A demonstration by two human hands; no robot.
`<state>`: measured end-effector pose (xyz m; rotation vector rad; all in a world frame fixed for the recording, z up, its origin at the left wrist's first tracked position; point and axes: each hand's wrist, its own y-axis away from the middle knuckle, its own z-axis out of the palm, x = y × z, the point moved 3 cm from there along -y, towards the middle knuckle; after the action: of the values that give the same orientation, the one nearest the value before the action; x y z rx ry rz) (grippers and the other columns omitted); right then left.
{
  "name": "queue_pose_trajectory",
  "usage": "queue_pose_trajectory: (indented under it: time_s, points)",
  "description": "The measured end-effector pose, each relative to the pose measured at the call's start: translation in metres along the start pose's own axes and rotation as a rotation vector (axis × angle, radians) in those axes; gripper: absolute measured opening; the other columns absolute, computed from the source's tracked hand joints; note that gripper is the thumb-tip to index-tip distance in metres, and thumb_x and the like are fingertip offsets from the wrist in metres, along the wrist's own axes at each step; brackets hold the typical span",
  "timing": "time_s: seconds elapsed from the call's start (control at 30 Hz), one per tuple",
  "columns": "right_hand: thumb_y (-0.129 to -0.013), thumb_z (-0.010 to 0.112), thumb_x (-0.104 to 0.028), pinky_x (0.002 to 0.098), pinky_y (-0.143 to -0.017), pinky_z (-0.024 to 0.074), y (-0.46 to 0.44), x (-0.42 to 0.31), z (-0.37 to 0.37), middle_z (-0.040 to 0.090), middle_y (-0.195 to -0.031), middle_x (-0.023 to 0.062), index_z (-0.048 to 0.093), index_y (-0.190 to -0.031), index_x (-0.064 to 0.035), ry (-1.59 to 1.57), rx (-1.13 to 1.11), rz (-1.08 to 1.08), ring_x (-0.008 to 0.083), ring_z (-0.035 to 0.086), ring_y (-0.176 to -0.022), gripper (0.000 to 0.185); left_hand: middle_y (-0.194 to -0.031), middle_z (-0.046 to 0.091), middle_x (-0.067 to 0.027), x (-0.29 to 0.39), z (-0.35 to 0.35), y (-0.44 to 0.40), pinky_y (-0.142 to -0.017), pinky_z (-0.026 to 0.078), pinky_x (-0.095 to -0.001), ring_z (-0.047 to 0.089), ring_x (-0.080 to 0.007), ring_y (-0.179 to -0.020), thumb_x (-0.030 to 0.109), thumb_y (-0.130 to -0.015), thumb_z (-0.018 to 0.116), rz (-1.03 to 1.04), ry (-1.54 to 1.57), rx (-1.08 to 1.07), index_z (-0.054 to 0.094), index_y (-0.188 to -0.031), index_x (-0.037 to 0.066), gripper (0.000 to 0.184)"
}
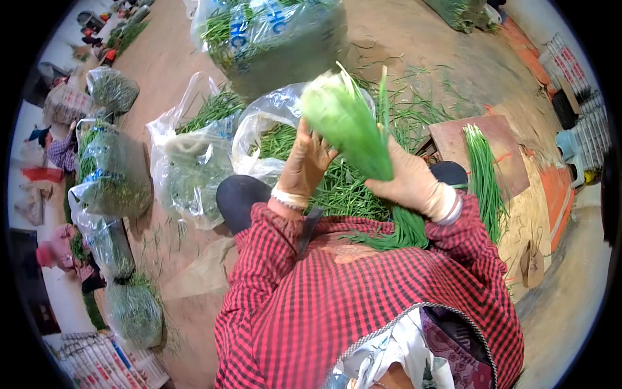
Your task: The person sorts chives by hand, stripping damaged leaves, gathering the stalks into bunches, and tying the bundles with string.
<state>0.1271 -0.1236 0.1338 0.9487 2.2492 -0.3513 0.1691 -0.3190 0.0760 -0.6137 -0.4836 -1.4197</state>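
A thick bunch of green chives (343, 117) with pale cut ends is raised in front of me, those ends pointing up and left, slightly blurred. My right hand (414, 178), in a thin glove, wraps round its lower part, and the long leaf tips hang down over my lap. Just left of the bunch is my gloved left hand (303, 161), open, fingers up; whether its fingertips touch the stalks I cannot tell. Loose chives (350, 191) lie in a heap beneath both hands. On a board (512, 152) to the right rests another bunch of chives (483, 175).
Clear plastic bags of greens stand ahead: a large one (278, 52), an open one (269, 129) and a knotted one (197, 168). More filled bags (113, 168) line the left, with people beyond. Stacked crates (573, 65) and a sandal (532, 264) are on the right.
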Motion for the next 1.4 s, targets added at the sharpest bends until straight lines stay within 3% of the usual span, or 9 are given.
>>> queue_pose_trajectory:
  time_s: [0.13,0.33,0.53,0.77,0.9,0.97,1.07,1.33,1.4]
  points:
    - [-0.072,0.076,-0.039,0.0375,-0.098,0.0456,0.008,-0.018,0.019,0.035,-0.141,0.0277,0.007,-0.147,0.004,0.248,-0.081,-0.107,0.0385,0.047,-0.124,0.111,-0.138,0.046,-0.0109,0.002,-0.011,0.006,-0.106,0.037,-0.0466,0.047,-0.0298,-0.125,0.054,-0.081,0.068,-0.031,0.044,0.105,0.037,-0.142,0.01,0.08]
    - [-0.082,0.069,-0.045,0.0368,-0.097,0.0433,-0.024,-0.009,-0.002,0.058,-0.118,0.025,0.038,-0.134,0.0057,-0.25,0.095,-0.034,0.0341,0.056,-0.115,0.079,-0.126,0.057,-0.0106,0.001,-0.019,0.008,-0.1,0.045,-0.047,0.055,-0.0294,-0.116,0.043,-0.083,0.069,-0.056,0.157,0.143,0.048,-0.133,0.009,0.064]
    - [-0.094,0.055,-0.039,0.0381,-0.089,0.0485,-0.031,-0.015,0.017,0.06,-0.118,0.0243,0.047,-0.132,0.0021,-0.092,0.239,-0.208,0.0362,0.061,-0.106,0.057,-0.144,0.037,-0.0243,0.026,-0.005,-0.006,-0.109,0.036,-0.0463,0.041,-0.0361,-0.131,0.056,-0.084,0.061,0.078,0.001,-0.093,0.032,-0.144,0.003,0.085]
    - [-0.095,0.042,-0.049,0.0448,-0.069,0.0506,-0.034,-0.031,0.01,0.066,-0.075,0.0169,0.063,-0.105,-0.0102,0.418,-0.209,-0.098,0.0368,0.065,-0.078,0.046,-0.123,0.057,-0.0202,0.015,-0.015,-0.014,-0.102,0.043,-0.0436,0.055,-0.0335,-0.115,0.027,-0.083,0.063,-0.077,0.08,0.056,0.034,-0.142,-0.001,0.071]
    - [-0.088,0.056,-0.051,0.0425,-0.077,0.0518,-0.062,-0.059,-0.037,0.067,-0.095,0.0184,0.063,-0.114,-0.0103,0.32,0.108,-0.142,0.0353,0.065,-0.088,0.049,-0.114,0.062,-0.0135,0.017,-0.003,-0.016,-0.093,0.05,-0.0365,0.062,-0.0236,-0.103,0.014,-0.082,0.062,-0.166,0.133,-0.029,0.038,-0.139,-0.001,0.064]
    - [-0.085,0.066,-0.04,0.0393,-0.091,0.0474,-0.08,-0.074,-0.047,0.066,-0.108,0.0164,0.061,-0.121,-0.0066,0.129,0.328,-0.623,0.0305,0.061,-0.109,0.049,-0.119,0.06,-0.012,0.023,0.017,-0.015,-0.095,0.048,-0.0359,0.06,-0.0225,-0.106,0.015,-0.08,0.063,-0.18,0.071,-0.04,0.042,-0.137,-0.002,0.063]
    - [-0.086,0.059,-0.053,0.0454,-0.109,0.0326,-0.109,-0.07,-0.016,0.059,-0.123,0.0216,0.058,-0.126,-0.0074,0.277,0.08,-0.81,0.0357,0.051,-0.122,0.061,-0.122,0.058,-0.0132,0.018,0.005,-0.007,-0.098,0.046,-0.0366,0.057,-0.0242,-0.11,0.015,-0.077,0.065,0.02,0.049,0.06,0.046,-0.133,0.0,0.061]
    - [-0.079,0.064,-0.058,0.0455,-0.111,0.0296,-0.102,-0.061,0.013,0.05,-0.133,0.0213,0.045,-0.137,-0.0079,0.443,0.172,-0.77,0.0352,0.05,-0.123,0.078,-0.112,0.06,-0.0121,0.024,0.002,-0.014,-0.095,0.047,-0.0381,0.058,-0.0254,-0.107,0.01,-0.079,0.062,-0.101,0.069,0.09,0.05,-0.126,0.0,0.049]
    - [-0.075,0.068,-0.06,0.0396,-0.108,0.0336,-0.105,-0.044,0.02,0.04,-0.142,0.0243,0.025,-0.146,-0.0021,-0.244,0.06,-0.486,0.0351,0.048,-0.125,0.101,-0.096,0.066,-0.0128,0.03,-0.003,-0.02,-0.087,0.053,-0.0367,0.065,-0.0246,-0.094,0.009,-0.08,0.063,-0.059,0.055,0.071,0.053,-0.119,-0.002,0.042]
